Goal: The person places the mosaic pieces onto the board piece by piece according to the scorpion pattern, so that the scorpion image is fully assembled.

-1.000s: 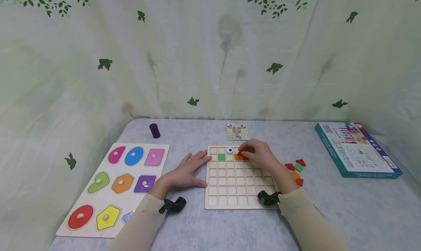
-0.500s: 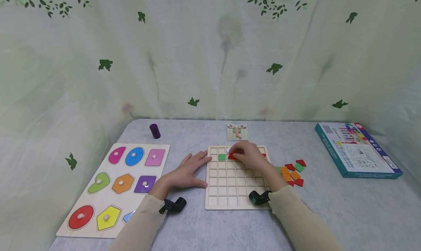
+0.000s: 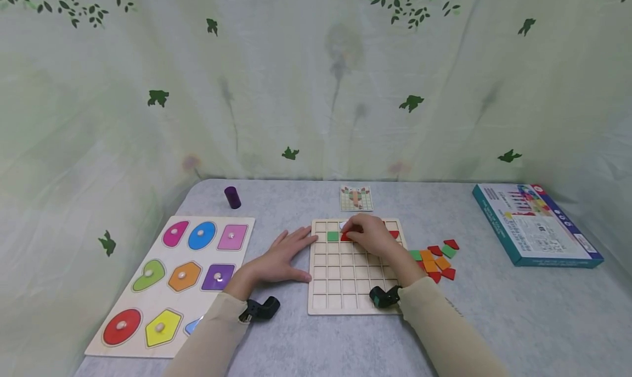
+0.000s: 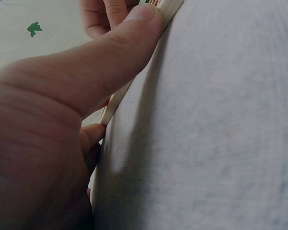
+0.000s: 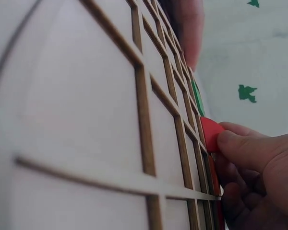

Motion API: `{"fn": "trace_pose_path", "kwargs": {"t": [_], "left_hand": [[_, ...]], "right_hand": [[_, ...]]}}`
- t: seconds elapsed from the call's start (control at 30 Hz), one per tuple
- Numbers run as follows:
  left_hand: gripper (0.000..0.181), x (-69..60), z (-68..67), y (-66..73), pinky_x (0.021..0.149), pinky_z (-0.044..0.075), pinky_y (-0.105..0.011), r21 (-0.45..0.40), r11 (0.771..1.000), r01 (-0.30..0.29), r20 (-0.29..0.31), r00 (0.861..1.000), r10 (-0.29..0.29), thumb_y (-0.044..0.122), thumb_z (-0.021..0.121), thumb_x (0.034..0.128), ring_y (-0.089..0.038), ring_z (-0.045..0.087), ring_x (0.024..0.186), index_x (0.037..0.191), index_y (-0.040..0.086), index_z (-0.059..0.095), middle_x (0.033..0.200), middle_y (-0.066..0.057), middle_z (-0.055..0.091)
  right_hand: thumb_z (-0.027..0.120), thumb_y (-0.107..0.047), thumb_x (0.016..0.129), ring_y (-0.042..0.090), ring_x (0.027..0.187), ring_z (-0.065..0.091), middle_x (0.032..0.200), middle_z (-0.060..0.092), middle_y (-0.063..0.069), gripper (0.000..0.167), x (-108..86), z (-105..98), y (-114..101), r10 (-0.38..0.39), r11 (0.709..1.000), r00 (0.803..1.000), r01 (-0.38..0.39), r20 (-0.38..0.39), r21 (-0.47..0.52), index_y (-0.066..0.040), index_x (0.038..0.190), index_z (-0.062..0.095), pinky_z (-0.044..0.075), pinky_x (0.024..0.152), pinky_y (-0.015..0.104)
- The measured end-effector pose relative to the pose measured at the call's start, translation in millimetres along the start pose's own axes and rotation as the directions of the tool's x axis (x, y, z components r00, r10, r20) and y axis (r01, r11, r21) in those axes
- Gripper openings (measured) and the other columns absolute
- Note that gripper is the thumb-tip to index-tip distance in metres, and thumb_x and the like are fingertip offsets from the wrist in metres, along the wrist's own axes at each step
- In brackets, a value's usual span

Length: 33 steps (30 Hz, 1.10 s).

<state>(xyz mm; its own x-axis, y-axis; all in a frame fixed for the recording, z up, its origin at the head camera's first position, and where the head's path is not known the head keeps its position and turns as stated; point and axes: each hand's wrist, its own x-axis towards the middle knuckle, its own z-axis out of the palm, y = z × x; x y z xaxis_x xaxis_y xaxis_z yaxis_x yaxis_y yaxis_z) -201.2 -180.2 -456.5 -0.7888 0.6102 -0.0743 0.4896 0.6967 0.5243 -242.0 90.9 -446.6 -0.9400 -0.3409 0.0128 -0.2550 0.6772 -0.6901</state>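
A wooden grid board [image 3: 340, 286] lies on the table. My right hand [image 3: 372, 235] pinches a red tile with a curved edge [image 5: 211, 134] between thumb and fingers, at the cell just right of a green square tile [image 3: 333, 236]. The right wrist view shows an orange tile [image 5: 213, 175] beyond it, partly behind the fingers. Another red tile [image 3: 394, 234] sits in the same row, further right. A white disc under the right fingers is mostly hidden. My left hand [image 3: 278, 262] rests by the board's left edge, fingers spread and touching it, thumb against the side.
Right of the board lie several loose tiles [image 3: 428, 266] in red, orange and green. Behind it is a small pattern card [image 3: 356, 199]. A knob puzzle board [image 3: 182, 303] lies left, a purple cylinder [image 3: 232, 197] back left, and a flat box [image 3: 538, 226] back right.
My right hand has moved left along the row with the red tile and lowered it to the cell beside the green tile. More loose tiles show beside my forearm. The left hand stays still.
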Motion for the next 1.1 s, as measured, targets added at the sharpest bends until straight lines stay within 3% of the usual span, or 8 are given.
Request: {"fn": "trace_pose_path", "kwargs": {"t": [0.3, 0.67, 0.9, 1.1], "left_hand": [[0.095, -0.6, -0.5, 0.5, 0.127, 0.000, -0.055, -0.001, 1.000, 0.004, 0.005, 1.000, -0.004, 0.049, 0.078, 0.0823, -0.028, 0.011, 0.158, 0.158, 0.018, 0.029, 0.170, -0.007, 0.013], [0.094, -1.4, -0.7, 1.5, 0.127, 0.001, -0.057, -0.015, 1.000, -0.001, 0.002, 1.000, 0.001, 0.048, 0.078, 0.0824, -0.030, 0.011, 0.157, 0.158, 0.017, 0.030, 0.169, -0.009, 0.014], [0.094, -1.3, -0.9, 1.2, 0.126, 0.001, -0.058, -0.013, 1.000, -0.008, -0.004, 1.000, 0.008, 0.048, 0.078, 0.0824, -0.031, 0.012, 0.157, 0.158, 0.016, 0.031, 0.169, -0.010, 0.015], [0.094, -1.7, -1.3, 3.5, 0.127, 0.000, -0.056, -0.014, 1.000, 0.014, 0.004, 1.000, -0.014, 0.048, 0.078, 0.0823, -0.029, 0.011, 0.157, 0.158, 0.017, 0.031, 0.170, -0.008, 0.013]], "right_hand": [[0.072, -0.016, 0.093, 0.016, 0.081, 0.051, 0.095, 0.059, 0.000, 0.008, 1.1, 1.5, 1.6, -0.008, 0.999, 0.999, 0.006, -0.045, -0.045, -0.019, 0.097, 0.078, 0.044, 0.071, 0.027], [0.073, -0.016, 0.092, 0.014, 0.082, 0.055, 0.094, 0.063, 0.000, 0.004, -0.5, 5.0, 0.4, 0.013, 0.999, 0.998, -0.015, -0.058, -0.040, -0.017, 0.094, 0.075, 0.049, 0.074, 0.027], [0.073, -0.015, 0.091, 0.016, 0.080, 0.053, 0.092, 0.062, 0.000, 0.006, -2.7, 4.1, -0.8, 0.027, 0.999, 0.998, -0.029, -0.059, -0.034, -0.018, 0.089, 0.077, 0.046, 0.070, 0.027], [0.071, -0.017, 0.093, 0.015, 0.081, 0.054, 0.094, 0.063, 0.000, 0.008, -7.5, 1.8, -0.4, 0.009, 0.999, 0.999, -0.011, -0.043, -0.042, -0.019, 0.094, 0.079, 0.048, 0.073, 0.029]]}}
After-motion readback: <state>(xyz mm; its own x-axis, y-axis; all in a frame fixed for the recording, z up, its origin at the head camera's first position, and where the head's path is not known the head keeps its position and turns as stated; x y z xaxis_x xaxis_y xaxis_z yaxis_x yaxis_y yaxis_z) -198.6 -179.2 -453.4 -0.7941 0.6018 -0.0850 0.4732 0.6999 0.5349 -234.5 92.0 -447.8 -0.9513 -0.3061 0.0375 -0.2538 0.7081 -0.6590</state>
